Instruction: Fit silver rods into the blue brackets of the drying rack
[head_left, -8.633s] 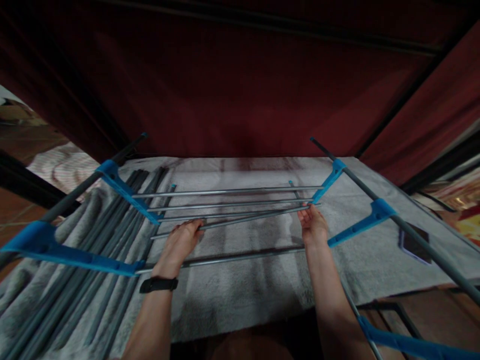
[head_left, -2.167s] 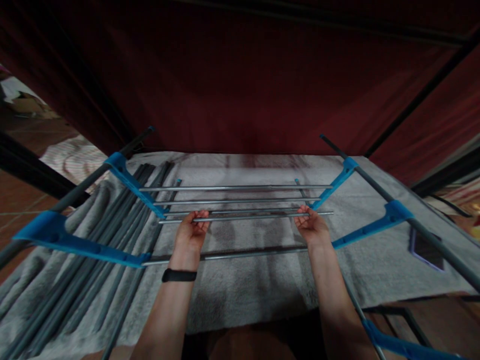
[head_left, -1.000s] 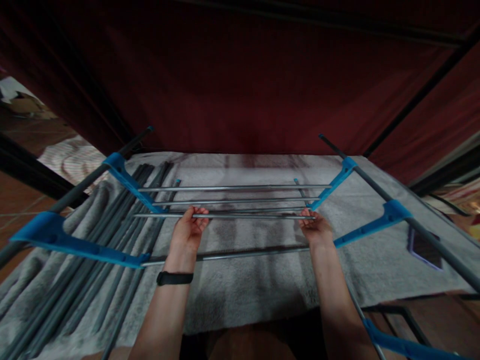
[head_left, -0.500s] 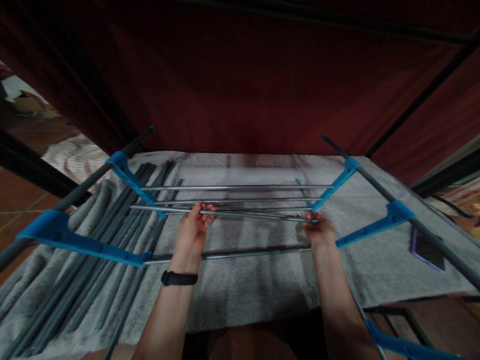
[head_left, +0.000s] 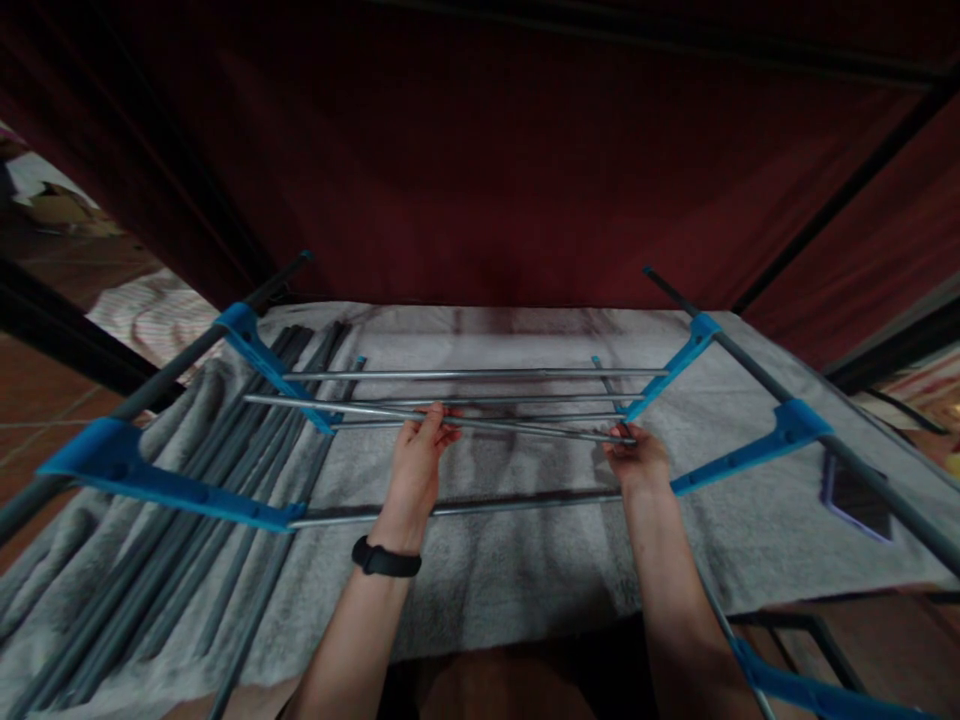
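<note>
A thin grey metal rod (head_left: 360,408) lies aslant across the middle of a rack frame. Around its middle my left hand (head_left: 426,440) is closed, a black band on that wrist. My right hand (head_left: 634,452) pinches the rod's right end, close to the blue plastic bracket (head_left: 720,466) on the right side. The rod's left end sticks out over the left blue bracket (head_left: 202,500) and touches nothing that I can make out. Several crossbars (head_left: 480,374) run between the brackets, which sit on thicker grey side tubes (head_left: 169,375).
Several loose grey tubes (head_left: 172,540) lie on the grey fleece blanket (head_left: 510,570) at the left. A phone-like dark slab with a purple edge (head_left: 855,498) rests at the right. Dark red cloth (head_left: 487,180) hangs behind. Another blue bracket (head_left: 810,690) shows at the lower right.
My left hand has slid right along the rod, toward my right hand. The rod's left end has risen and shifted a little left. My right hand has stayed nearly still.
</note>
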